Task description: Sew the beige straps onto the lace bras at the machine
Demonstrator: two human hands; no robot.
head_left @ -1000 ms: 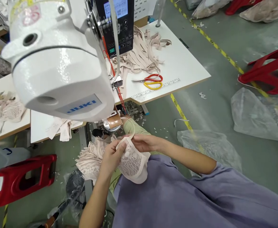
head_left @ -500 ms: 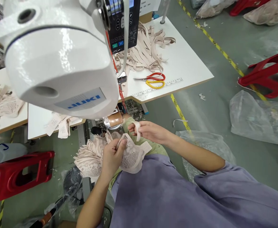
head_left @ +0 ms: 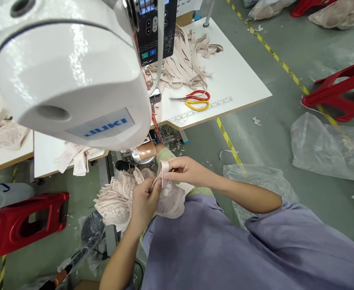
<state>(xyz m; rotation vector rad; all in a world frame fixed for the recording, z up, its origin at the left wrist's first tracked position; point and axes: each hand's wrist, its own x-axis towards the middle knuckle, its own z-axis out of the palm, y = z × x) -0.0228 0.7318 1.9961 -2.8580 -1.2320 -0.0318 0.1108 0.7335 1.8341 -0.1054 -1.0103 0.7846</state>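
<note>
Over my lap, my left hand (head_left: 145, 201) pinches the upper edge of a pale beige lace bra (head_left: 171, 202). My right hand (head_left: 184, 171) grips a beige strap (head_left: 164, 168), bent into a loop and brought against the bra's edge beside my left fingertips. Whether the strap is joined to the bra there is hidden by my fingers. A bunch of similar lace bras (head_left: 115, 201) lies gathered to the left of my left hand. Above my hands looms the white head of a JUKI sewing machine (head_left: 83, 80).
Beige straps (head_left: 184, 60) lie heaped on the white table (head_left: 240, 76), near red-and-yellow-handled scissors (head_left: 196, 100) and a ruler marking. Fabric labels (head_left: 80, 161) hang over the left table edge. Red stools (head_left: 26, 225) and plastic bags (head_left: 325, 149) are on the floor.
My right hand has moved left with the strap, bringing it to the bra's edge at my left fingers. The two were apart before. My left hand keeps its pinch.
</note>
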